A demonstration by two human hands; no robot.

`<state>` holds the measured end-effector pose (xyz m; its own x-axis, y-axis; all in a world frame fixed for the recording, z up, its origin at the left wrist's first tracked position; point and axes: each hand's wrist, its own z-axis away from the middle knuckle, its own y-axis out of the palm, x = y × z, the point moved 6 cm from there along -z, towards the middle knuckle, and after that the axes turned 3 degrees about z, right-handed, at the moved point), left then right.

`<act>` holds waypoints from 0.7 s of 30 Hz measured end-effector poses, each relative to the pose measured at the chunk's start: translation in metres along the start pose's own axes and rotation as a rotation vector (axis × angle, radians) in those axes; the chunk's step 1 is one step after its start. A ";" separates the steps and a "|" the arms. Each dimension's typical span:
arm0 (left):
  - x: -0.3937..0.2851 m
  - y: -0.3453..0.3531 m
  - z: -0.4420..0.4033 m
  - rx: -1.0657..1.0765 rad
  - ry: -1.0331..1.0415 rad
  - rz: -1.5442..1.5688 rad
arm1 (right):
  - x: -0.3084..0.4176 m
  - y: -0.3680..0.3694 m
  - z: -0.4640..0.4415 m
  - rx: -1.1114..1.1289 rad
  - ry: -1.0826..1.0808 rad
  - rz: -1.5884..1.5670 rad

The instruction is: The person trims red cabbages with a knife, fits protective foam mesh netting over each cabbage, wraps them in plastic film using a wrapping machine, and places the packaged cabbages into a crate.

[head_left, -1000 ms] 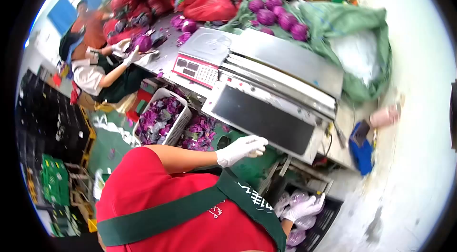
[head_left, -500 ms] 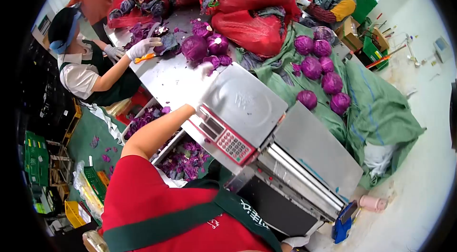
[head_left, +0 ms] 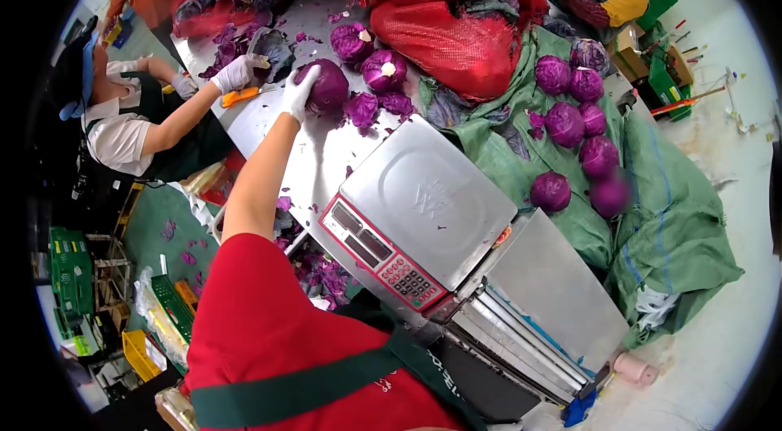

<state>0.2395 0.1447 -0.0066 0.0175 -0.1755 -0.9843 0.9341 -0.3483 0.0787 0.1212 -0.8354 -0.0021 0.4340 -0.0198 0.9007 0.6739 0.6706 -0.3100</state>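
Note:
In a white glove, my left hand point(head_left: 300, 94) is closed around the left side of a round red cabbage point(head_left: 327, 87) on the metal table point(head_left: 273, 138). Two more red cabbages, one at the back point(head_left: 352, 42) and one nearer point(head_left: 383, 71), sit just right of it, with loose purple leaves point(head_left: 362, 109) in front. Between my body and these cabbages stands a scale point(head_left: 428, 195) with a bare steel plate and a red-edged keypad. Only a pale sliver of my right hand point(head_left: 507, 426) shows at the bottom edge; its fingers are hidden.
A gloved co-worker's hand point(head_left: 238, 74) is close on the left, near an orange-handled knife point(head_left: 241, 95). Red net sacks point(head_left: 456, 48) pile up behind. Several cabbages point(head_left: 564, 123) lie on green sacking point(head_left: 505, 162) at right. A roller wrapping machine point(head_left: 529, 333) adjoins the scale.
My left hand has moved from beside the scale's far corner, up and left, onto the red cabbage. The view has shifted, and my right hand has mostly left the frame.

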 end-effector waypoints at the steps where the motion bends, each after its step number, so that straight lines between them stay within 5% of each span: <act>1: 0.007 -0.001 0.001 0.182 -0.083 0.187 | -0.005 -0.001 0.001 0.013 0.032 -0.038; 3: 0.029 -0.002 0.040 0.149 -0.566 0.548 | -0.014 -0.003 0.001 0.030 0.080 -0.085; 6: 0.032 -0.009 0.063 0.144 -0.596 0.722 | -0.032 -0.018 -0.005 0.056 0.153 -0.162; 13: -0.043 0.020 0.153 0.479 -0.453 0.581 | -0.073 -0.060 -0.029 0.115 0.253 -0.366; 15: -0.053 0.041 0.186 0.585 -0.467 0.549 | -0.037 -0.039 0.002 0.063 0.161 -0.271; 21: -0.058 0.092 0.272 0.523 -0.232 0.096 | -0.021 -0.047 0.002 -0.063 -0.075 -0.075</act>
<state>0.2274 -0.1280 0.1010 -0.0403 -0.4050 -0.9134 0.6304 -0.7196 0.2912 0.0798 -0.8651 -0.0057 0.3364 -0.0110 0.9417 0.7403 0.6211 -0.2572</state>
